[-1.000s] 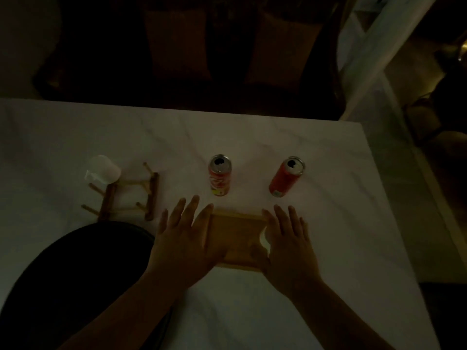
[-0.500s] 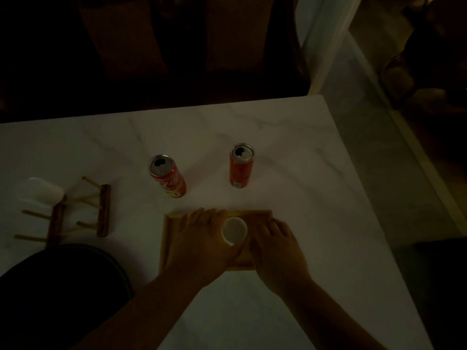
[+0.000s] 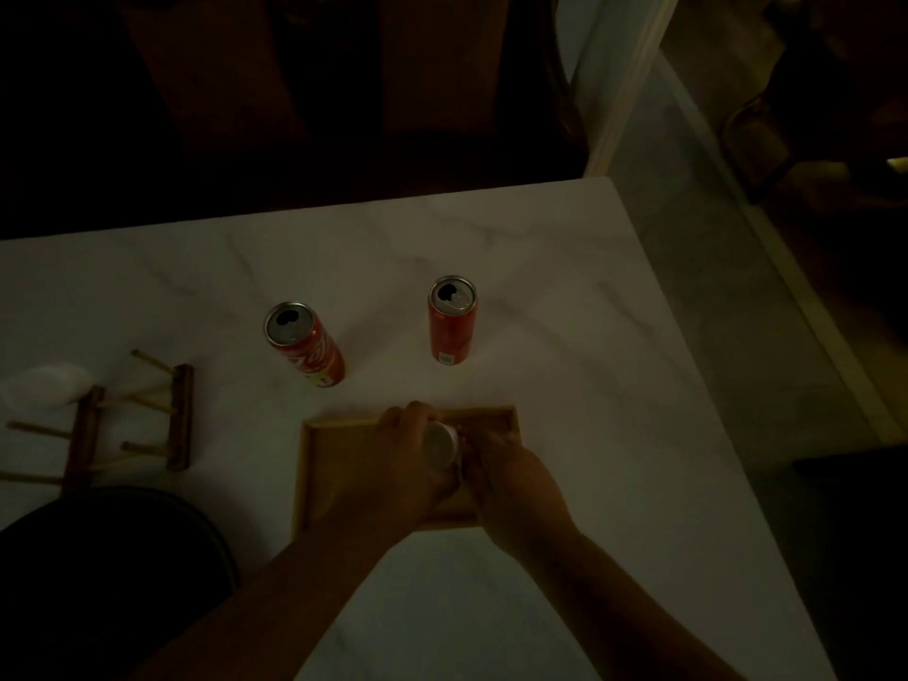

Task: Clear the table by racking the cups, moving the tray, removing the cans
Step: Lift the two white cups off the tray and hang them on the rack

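Note:
The scene is dim. A small white cup point(image 3: 439, 447) is held just above the wooden tray point(image 3: 322, 464), and my left hand point(image 3: 393, 464) wraps around it from the left. My right hand point(image 3: 511, 479) lies over the tray's right part with its curled fingers against the cup's right side; its grip is too dark to read. Two opened red cans stand beyond the tray, one at the left point(image 3: 307, 344) and one at the right point(image 3: 452, 319). A wooden peg rack point(image 3: 177, 420) sits at the left, with another white cup point(image 3: 44, 385) on its far left peg.
The white marble table point(image 3: 589, 385) ends at its right edge near the tiled floor point(image 3: 737, 312). A dark round object point(image 3: 98, 557) covers the near left corner. Dark chairs point(image 3: 344, 90) stand behind the far edge.
My hands lay flat on the tray's two sides a second ago. My left hand has since closed around the white cup, and my right hand has moved in against it. The view has shifted right.

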`<action>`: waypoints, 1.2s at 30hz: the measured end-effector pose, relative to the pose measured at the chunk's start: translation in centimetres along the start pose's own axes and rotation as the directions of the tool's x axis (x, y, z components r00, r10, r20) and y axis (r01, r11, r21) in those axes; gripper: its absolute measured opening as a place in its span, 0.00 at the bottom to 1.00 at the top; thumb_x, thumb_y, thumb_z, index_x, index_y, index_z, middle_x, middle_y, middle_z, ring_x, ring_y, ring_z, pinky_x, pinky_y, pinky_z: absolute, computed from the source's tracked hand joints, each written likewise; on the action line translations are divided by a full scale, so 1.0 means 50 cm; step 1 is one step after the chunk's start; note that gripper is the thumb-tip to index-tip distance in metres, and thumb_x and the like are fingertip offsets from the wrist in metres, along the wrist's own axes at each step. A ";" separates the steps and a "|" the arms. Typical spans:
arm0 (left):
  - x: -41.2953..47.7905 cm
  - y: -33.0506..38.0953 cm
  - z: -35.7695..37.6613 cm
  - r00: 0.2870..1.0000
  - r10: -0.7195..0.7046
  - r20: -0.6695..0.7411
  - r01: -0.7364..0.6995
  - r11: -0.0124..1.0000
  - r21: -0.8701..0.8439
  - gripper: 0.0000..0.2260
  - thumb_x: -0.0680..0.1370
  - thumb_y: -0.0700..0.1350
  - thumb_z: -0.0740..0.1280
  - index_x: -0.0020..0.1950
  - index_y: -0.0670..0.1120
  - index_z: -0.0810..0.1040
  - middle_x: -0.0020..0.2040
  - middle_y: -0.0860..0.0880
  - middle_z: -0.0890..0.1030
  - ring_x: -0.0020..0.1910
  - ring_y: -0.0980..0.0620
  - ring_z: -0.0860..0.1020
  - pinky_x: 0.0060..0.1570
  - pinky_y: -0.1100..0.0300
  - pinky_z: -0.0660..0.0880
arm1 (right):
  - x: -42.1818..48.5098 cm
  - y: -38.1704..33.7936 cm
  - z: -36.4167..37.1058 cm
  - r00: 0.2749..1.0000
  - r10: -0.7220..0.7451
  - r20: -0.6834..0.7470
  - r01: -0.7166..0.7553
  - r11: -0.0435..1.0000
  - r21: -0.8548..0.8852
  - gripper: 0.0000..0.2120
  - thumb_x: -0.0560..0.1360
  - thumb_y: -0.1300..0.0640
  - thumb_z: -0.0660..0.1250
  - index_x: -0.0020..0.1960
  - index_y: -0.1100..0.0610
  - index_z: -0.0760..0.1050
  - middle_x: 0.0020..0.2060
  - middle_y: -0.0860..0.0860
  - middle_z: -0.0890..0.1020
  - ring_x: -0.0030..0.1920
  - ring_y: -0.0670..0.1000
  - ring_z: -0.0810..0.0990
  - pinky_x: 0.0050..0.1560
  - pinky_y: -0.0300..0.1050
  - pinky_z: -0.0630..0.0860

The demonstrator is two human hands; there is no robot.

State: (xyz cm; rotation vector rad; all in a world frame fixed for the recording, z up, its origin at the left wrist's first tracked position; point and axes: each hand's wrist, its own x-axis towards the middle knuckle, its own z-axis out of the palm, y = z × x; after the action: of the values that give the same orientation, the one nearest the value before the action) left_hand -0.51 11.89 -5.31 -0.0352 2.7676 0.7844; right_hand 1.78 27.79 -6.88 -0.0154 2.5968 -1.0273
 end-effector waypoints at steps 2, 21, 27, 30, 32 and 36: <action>-0.007 -0.002 -0.019 0.999 -0.014 -0.049 0.012 0.998 -0.056 0.26 0.67 0.55 0.79 0.62 0.51 0.76 0.54 0.51 0.77 0.48 0.51 0.78 0.36 0.70 0.62 | 0.008 -0.009 0.003 0.999 0.040 -0.011 -0.038 0.991 0.131 0.12 0.84 0.46 0.58 0.58 0.47 0.78 0.48 0.41 0.83 0.46 0.43 0.81 0.44 0.40 0.76; -0.058 -0.107 -0.202 0.985 0.007 -0.174 -0.076 0.917 -0.391 0.23 0.65 0.66 0.70 0.58 0.65 0.69 0.49 0.59 0.80 0.48 0.66 0.78 0.37 0.71 0.73 | 0.057 -0.244 0.018 0.993 0.047 0.111 -0.114 0.663 0.740 0.12 0.83 0.51 0.68 0.61 0.56 0.83 0.44 0.56 0.87 0.37 0.45 0.83 0.34 0.38 0.78; -0.088 -0.159 -0.244 0.963 0.047 -0.267 -0.131 0.943 -0.306 0.28 0.69 0.61 0.70 0.67 0.53 0.75 0.61 0.55 0.78 0.59 0.57 0.75 0.55 0.62 0.73 | 0.060 -0.315 0.073 0.995 0.093 -0.047 -0.054 0.850 0.524 0.20 0.72 0.39 0.75 0.59 0.47 0.76 0.52 0.43 0.83 0.47 0.37 0.83 0.39 0.33 0.79; -0.102 -0.189 -0.256 0.956 0.100 -0.274 -0.150 0.974 -0.167 0.30 0.69 0.56 0.74 0.69 0.52 0.72 0.64 0.54 0.76 0.60 0.55 0.72 0.52 0.65 0.68 | 0.058 -0.355 0.092 0.996 0.076 -0.041 -0.045 0.857 0.513 0.24 0.66 0.32 0.74 0.54 0.43 0.72 0.50 0.43 0.82 0.44 0.35 0.83 0.34 0.31 0.78; -0.107 -0.207 -0.261 0.948 0.111 -0.299 -0.145 0.985 -0.093 0.31 0.68 0.59 0.70 0.69 0.52 0.70 0.63 0.53 0.76 0.60 0.53 0.72 0.51 0.61 0.68 | 0.057 -0.378 0.106 0.997 0.062 -0.051 -0.030 0.882 0.469 0.27 0.67 0.34 0.75 0.58 0.45 0.72 0.51 0.41 0.81 0.46 0.34 0.82 0.35 0.32 0.79; -0.111 -0.246 -0.272 0.927 0.087 -0.366 -0.111 0.993 -0.044 0.31 0.69 0.61 0.68 0.68 0.50 0.70 0.61 0.51 0.79 0.56 0.50 0.77 0.50 0.59 0.72 | 0.058 -0.418 0.137 0.997 -0.025 -0.068 0.050 0.917 0.396 0.23 0.72 0.40 0.75 0.62 0.41 0.70 0.50 0.37 0.81 0.48 0.33 0.81 0.41 0.34 0.79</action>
State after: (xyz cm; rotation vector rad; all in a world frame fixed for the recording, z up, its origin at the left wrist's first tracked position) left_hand 2.68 -5.90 0.97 -0.0584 3.1117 0.9814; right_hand -1.15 7.45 1.48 0.0687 2.3975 -1.5748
